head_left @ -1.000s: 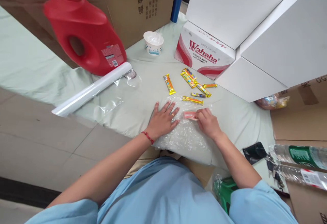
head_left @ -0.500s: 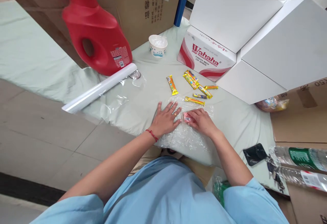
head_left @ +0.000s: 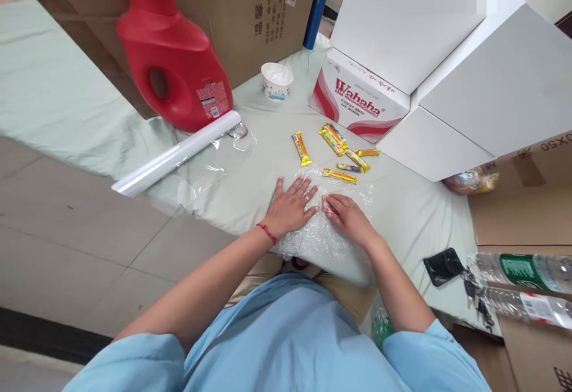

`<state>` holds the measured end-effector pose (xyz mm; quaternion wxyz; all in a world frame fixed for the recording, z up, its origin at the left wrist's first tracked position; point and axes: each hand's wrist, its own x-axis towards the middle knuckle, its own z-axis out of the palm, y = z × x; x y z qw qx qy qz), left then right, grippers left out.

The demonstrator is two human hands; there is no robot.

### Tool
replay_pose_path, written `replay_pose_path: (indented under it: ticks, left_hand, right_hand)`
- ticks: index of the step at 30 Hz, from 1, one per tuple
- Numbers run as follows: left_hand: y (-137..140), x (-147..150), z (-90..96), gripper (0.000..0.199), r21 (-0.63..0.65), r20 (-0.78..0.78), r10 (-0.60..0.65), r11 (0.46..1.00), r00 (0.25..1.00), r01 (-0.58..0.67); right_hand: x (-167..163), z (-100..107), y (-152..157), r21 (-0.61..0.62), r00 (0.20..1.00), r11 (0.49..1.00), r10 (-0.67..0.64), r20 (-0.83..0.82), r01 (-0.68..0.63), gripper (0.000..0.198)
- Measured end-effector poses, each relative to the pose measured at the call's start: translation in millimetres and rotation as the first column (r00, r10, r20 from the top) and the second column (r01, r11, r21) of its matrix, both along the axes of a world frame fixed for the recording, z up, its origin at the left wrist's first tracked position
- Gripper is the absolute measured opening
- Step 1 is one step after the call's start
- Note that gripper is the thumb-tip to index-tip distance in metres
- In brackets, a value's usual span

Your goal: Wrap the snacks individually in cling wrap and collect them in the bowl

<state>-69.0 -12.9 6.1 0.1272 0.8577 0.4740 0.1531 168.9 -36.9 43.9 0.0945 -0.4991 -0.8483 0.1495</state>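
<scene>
Two hands worked near the middle of the frame, over a crinkled sheet of clear plastic film [head_left: 319, 240] spread on the cloth-covered worktop [head_left: 268, 154]. The left hand [head_left: 289, 206] lay flat and open, palm down on the film with its fingers spread, holding nothing; a ring and a red bracelet [head_left: 268, 234] showed on it and at its wrist. The right hand [head_left: 352, 216], just right of centre, had its fingers bent over a small pink packet [head_left: 326, 204] and seemed to grip it against the film, though the fingers hid most of the packet, so its full shape was hard to tell. Just above the hands, one yellow wrapped bar [head_left: 340, 176] lay nearly level, another stood apart to its upper left, and more lay in a loose cluster to its upper right. A paper cup [head_left: 277, 82] stood at upper centre, left of a red and white carton [head_left: 360, 97]. At upper left, a white roll of film [head_left: 176, 154] lay slantwise beside a red jug [head_left: 179, 64]. A black phone [head_left: 443, 266] rested at lower right, touching some keys [head_left: 478, 299].
</scene>
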Motion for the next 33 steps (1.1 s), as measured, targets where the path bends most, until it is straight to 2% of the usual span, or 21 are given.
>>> replay_pose_path:
  ticks: [4,8,11,14,18,20,22,23,27,30,33]
  left_hand:
    - [1.7,-1.9,0.1,0.060,-0.004,0.015,0.017,1.000,1.000,-0.017]
    - [1.3,-14.8,3.1,0.059,-0.024,0.076,-0.011,1.000,0.997,0.013]
    - [-7.0,-37.7,8.2,0.054,-0.022,0.179,-0.093,0.995,0.979,0.098]
    - [-23.6,-65.9,10.6,0.054,-0.020,0.235,-0.241,0.967,0.942,0.253]
    - [-44.6,-91.4,1.8,0.063,-0.077,0.180,-0.360,0.922,0.915,0.378]
    - [-48.6,-94.6,-5.2,0.054,-0.096,0.163,-0.366,0.918,0.916,0.384]
    - [-46.8,-92.2,-9.4,0.037,-0.094,0.173,-0.349,0.925,0.921,0.369]
    - [-43.7,-89.5,-9.4,0.033,-0.094,0.189,-0.337,0.929,0.922,0.359]
    - [-18.4,-72.0,7.5,0.039,-0.136,0.281,-0.304,0.926,0.910,0.351]
    - [11.4,-53.1,27.8,0.046,-0.182,0.329,-0.271,0.922,0.904,0.343]
    - [44.4,-32.1,38.3,0.048,-0.270,0.249,-0.069,0.953,0.966,0.137]
  right_hand:
    - [3.4,-15.7,-12.7,-0.021,0.999,0.999,-0.035,-0.038,0.034,0.056]
    - [24.1,-10.3,-35.0,-0.001,0.983,0.991,-0.132,-0.129,0.133,0.055]
    - [49.3,3.8,-63.1,0.010,0.954,0.975,-0.217,-0.207,0.223,0.043]
    - [68.8,11.8,-95.7,-0.026,0.946,0.975,-0.220,-0.237,0.220,0.043]
    - [67.7,0.3,-126.2,-0.047,0.963,0.984,-0.180,-0.201,0.174,0.063]
    - [59.2,-10.5,-130.2,-0.018,0.965,0.982,-0.190,-0.180,0.190,0.051]
    - [51.1,-17.5,-126.1,0.019,0.962,0.977,-0.205,-0.182,0.211,0.032]
    - [48.3,-18.1,-121.5,0.035,0.959,0.976,-0.207,-0.193,0.217,0.030]
    - [48.7,-0.9,-89.6,0.034,0.958,0.983,-0.166,-0.233,0.179,0.028]
    - [57.8,17.0,-55.0,-0.055,0.953,0.985,-0.171,-0.251,0.162,0.028]
    - [67.6,23.9,-15.6,-0.206,0.931,0.953,-0.269,-0.246,0.221,0.027]
